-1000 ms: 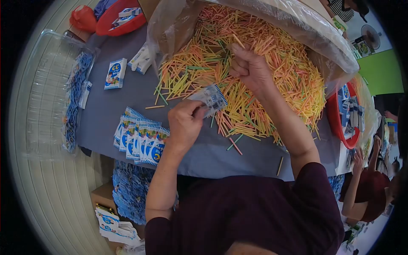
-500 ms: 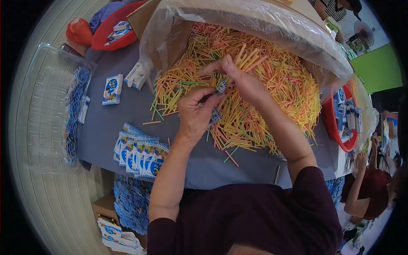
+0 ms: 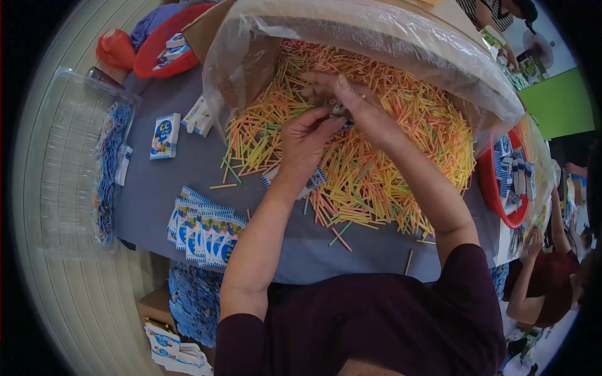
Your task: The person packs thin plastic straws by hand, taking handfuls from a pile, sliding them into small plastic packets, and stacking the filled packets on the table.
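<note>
My left hand [image 3: 305, 139] pinches a small blue-and-white packet [image 3: 340, 111] between thumb and fingers, above the pile of thin candy sticks [image 3: 389, 156]. Right against the packet's top is my right hand [image 3: 362, 111], its thumb raised and its fingers stretched out to the left. My right palm hides most of the packet's mouth. Under my left wrist, a second packet [image 3: 311, 182] lies at the near edge of the pile. The sticks are yellow, orange, pink and green, and spill from a plastic-lined carton [image 3: 251, 72] onto the grey tabletop [image 3: 150, 210].
Overlapping flat packets [image 3: 207, 229] lie at the left front, and a filled packet [image 3: 165, 136] behind them. Red baskets stand at the back left [image 3: 145, 59] and right [image 3: 515, 216]. A clear plastic tray [image 3: 66, 163] is at far left. Other people work at the right.
Both hands have moved slightly up and away from me. The bunch of sticks that stuck up from my right hand no longer shows. The packet under my left wrist is more exposed.
</note>
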